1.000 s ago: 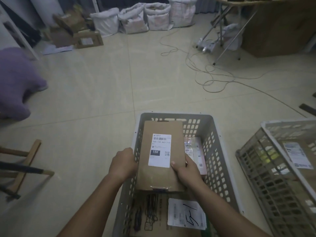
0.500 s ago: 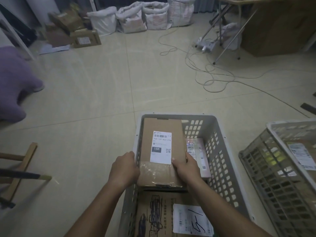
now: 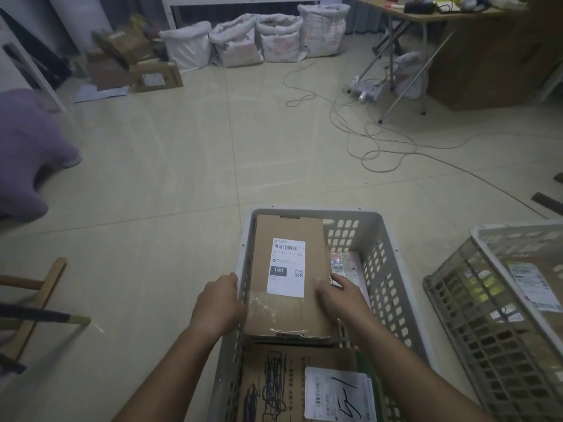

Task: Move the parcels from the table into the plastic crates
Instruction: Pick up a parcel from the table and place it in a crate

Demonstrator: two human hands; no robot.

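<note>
lengthwise, parcel (image 3: 289, 278) flat in crate (image 3: 393, 269)

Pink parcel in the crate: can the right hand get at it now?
Probably yes: the right hand is beside the pink parcel, whose top lies uncovered next to the brown box.

The brown parcel (image 3: 288, 278) filled the grey crate (image 3: 377, 239)'s left side against the wall; a gap stayed open at its far right corner above a flat packet (image 3: 347, 266), and a second crate (image 3: 487, 315) stood near on the right.
</note>
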